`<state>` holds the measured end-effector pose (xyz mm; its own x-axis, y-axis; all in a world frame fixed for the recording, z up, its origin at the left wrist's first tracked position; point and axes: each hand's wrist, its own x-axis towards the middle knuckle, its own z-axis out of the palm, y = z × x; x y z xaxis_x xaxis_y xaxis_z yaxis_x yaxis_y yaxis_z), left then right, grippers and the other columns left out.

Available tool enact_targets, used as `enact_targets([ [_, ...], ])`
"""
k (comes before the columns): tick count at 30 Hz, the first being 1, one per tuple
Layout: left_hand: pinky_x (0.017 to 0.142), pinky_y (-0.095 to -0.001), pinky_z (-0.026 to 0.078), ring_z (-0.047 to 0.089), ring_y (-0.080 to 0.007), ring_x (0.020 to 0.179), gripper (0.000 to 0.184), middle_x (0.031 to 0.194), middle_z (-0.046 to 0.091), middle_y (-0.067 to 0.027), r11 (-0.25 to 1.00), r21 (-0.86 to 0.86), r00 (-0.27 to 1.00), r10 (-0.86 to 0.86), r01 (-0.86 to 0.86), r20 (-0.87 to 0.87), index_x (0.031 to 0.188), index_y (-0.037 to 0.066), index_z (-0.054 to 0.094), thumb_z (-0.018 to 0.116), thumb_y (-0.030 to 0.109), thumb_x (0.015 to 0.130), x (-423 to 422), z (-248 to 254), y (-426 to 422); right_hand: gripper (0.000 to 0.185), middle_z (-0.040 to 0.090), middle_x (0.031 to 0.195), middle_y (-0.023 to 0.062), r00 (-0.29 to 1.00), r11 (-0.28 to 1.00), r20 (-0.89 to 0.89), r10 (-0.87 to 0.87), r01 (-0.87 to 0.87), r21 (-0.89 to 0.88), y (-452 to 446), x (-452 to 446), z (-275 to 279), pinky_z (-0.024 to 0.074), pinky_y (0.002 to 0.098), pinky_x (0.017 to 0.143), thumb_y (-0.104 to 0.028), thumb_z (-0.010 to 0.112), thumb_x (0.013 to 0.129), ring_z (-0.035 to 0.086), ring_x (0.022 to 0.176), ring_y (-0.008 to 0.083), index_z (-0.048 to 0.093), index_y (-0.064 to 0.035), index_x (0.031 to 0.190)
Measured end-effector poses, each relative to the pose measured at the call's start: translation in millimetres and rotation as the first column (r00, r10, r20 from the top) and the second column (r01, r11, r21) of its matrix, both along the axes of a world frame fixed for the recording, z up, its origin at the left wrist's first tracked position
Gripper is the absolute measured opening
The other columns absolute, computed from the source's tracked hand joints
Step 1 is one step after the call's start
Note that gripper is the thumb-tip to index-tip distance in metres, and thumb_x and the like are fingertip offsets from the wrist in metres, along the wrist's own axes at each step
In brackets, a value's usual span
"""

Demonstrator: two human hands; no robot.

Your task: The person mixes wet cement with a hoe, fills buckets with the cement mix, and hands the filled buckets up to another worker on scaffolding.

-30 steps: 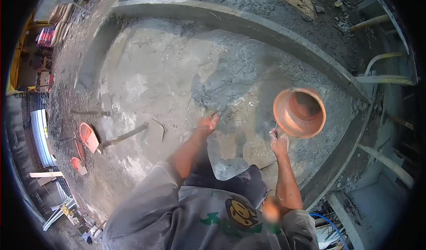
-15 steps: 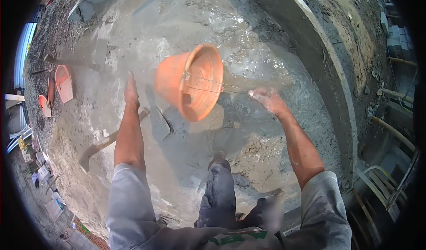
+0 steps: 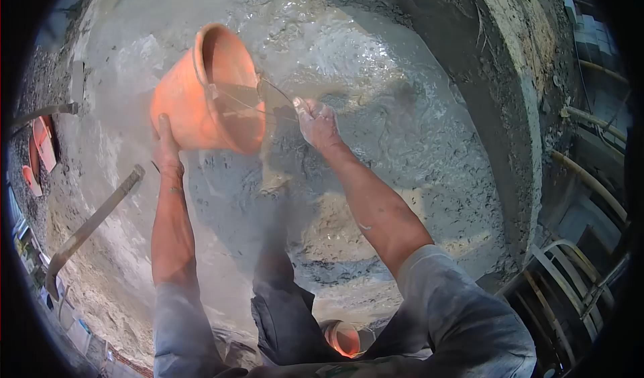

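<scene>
An orange bucket (image 3: 184, 106) is tilted on its side in the air, its mouth facing right, over wet grey mortar (image 3: 396, 110). Against the bucket's lower left side lies my left hand (image 3: 166, 143), thumb up and palm on the wall; its other fingers are hidden behind the bucket. My right hand (image 3: 317, 123) is closed around the thin wire handle, to the right of the bucket's mouth. Some grey residue coats the inside of the bucket. Pale mortar smears cover the fingers of my right hand.
A wooden-handled hoe (image 3: 94, 227) lies at the left, with another handle (image 3: 43, 116) and orange scoops (image 3: 44, 143) beyond. A concrete edge (image 3: 526, 143) runs down the right, beside metal bars (image 3: 590, 183). Another orange bucket (image 3: 344, 338) stands near my legs.
The bucket has moved left in view and is tilted, after hanging from my right hand at first. My left hand has come from empty air onto the bucket's side. The camera view has shifted.
</scene>
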<state>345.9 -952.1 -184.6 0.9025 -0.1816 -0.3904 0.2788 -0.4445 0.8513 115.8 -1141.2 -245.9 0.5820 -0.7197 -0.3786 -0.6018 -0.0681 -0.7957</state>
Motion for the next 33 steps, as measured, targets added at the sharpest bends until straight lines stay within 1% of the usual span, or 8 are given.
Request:
enact_targets([
  [6, 0.088, -0.0358, 0.039, 0.049, -0.0312, 0.11, 0.069, 0.12, 0.051, -0.0166, 0.76, 0.601, 0.7, -0.569, 0.248, 0.432, 0.126, 0.018, 0.047, 0.045, 0.066, 0.076, -127, 6, -216, 0.053, 0.054, 0.059, 0.0112, 0.923, 0.875, 0.07, -0.379, 0.333, 0.351, -64, -165, -35, 0.042, 0.04, 0.063, -0.046, 0.036, 0.09, 0.052, 0.059, 0.0304, 0.057, -0.0028, 0.068],
  [11, 0.081, -0.0362, 0.043, 0.055, -0.0258, 0.1, 0.06, 0.106, 0.061, -0.0069, 0.346, 0.934, 0.502, -0.825, 0.085, 0.26, 0.114, 0.022, 0.056, 0.049, 0.065, 0.072, -269, 41, -300, 0.053, 0.047, 0.053, 0.0044, 0.826, 0.708, 0.167, -0.538, 0.335, 0.622, -63, -305, -22, 0.0391, 0.0307, 0.054, -0.046, 0.039, 0.09, 0.046, 0.05, 0.0178, 0.054, -0.0023, 0.065],
  [12, 0.08, -0.0367, 0.044, 0.057, -0.0257, 0.097, 0.057, 0.101, 0.063, -0.0046, 0.382, 0.922, 0.452, -0.812, -0.064, 0.368, 0.109, 0.022, 0.059, 0.051, 0.063, 0.071, -301, 21, -293, 0.051, 0.047, 0.053, 0.0037, 0.854, 0.749, 0.195, -0.483, 0.288, 0.596, -68, -364, -19, 0.0381, 0.0294, 0.053, -0.045, 0.042, 0.089, 0.045, 0.051, 0.0155, 0.054, -0.0021, 0.066],
  [15, 0.086, -0.0364, 0.042, 0.055, -0.0281, 0.104, 0.064, 0.111, 0.059, -0.0089, 0.694, 0.652, 0.581, -0.678, 0.304, 0.451, 0.12, 0.027, 0.052, 0.051, 0.067, 0.07, -414, 54, -281, 0.046, 0.046, 0.054, 0.0019, 0.915, 0.853, 0.199, -0.35, 0.223, 0.472, -84, -492, -7, 0.036, 0.0271, 0.051, -0.042, 0.048, 0.088, 0.042, 0.052, 0.0105, 0.054, -0.0016, 0.067],
  [21, 0.091, -0.037, 0.037, 0.05, -0.0296, 0.109, 0.065, 0.116, 0.055, -0.0152, 0.716, 0.593, 0.612, -0.666, 0.367, 0.426, 0.12, 0.013, 0.05, 0.05, 0.06, 0.075, -537, 20, -233, 0.039, 0.048, 0.055, 0.0079, 0.961, 0.934, 0.229, -0.157, 0.07, 0.351, -99, -650, 47, 0.0381, 0.032, 0.052, -0.037, 0.052, 0.087, 0.044, 0.052, 0.0175, 0.054, -0.0002, 0.072],
  [27, 0.092, -0.0365, 0.036, 0.051, -0.0285, 0.107, 0.069, 0.113, 0.056, -0.0171, 0.667, 0.686, 0.896, -0.441, 0.29, 0.05, 0.118, 0.002, 0.051, 0.045, 0.059, 0.079, -646, 9, -181, 0.028, 0.047, 0.057, 0.015, 0.999, 0.936, 0.042, -0.011, -0.004, 0.351, -77, -760, 120, 0.0392, 0.0368, 0.052, -0.028, 0.053, 0.085, 0.045, 0.051, 0.0266, 0.054, -0.0011, 0.077],
  [29, 0.091, -0.0353, 0.036, 0.051, -0.0283, 0.106, 0.069, 0.11, 0.057, -0.019, 0.849, 0.465, 0.965, -0.18, 0.251, -0.193, 0.116, 0.002, 0.053, 0.042, 0.059, 0.081, -716, -4, -157, 0.026, 0.044, 0.056, 0.0125, 0.996, 0.93, -0.083, -0.014, 0.043, 0.364, -77, -814, 152, 0.0374, 0.0347, 0.051, -0.024, 0.055, 0.084, 0.042, 0.051, 0.0217, 0.053, -0.0008, 0.073],
  [33, 0.084, -0.0369, 0.041, 0.056, -0.0312, 0.098, 0.066, 0.099, 0.062, -0.0168, 0.665, 0.377, 0.764, -0.569, 0.645, -0.303, 0.114, 0.005, 0.054, 0.041, 0.06, 0.081, -820, -2, -171, 0.026, 0.036, 0.054, 0.0032, 0.927, 0.864, -0.27, -0.259, 0.348, 0.364, -47, -923, 203, 0.0324, 0.0293, 0.049, -0.014, 0.057, 0.082, 0.035, 0.053, 0.0107, 0.047, 0.0, 0.063],
])
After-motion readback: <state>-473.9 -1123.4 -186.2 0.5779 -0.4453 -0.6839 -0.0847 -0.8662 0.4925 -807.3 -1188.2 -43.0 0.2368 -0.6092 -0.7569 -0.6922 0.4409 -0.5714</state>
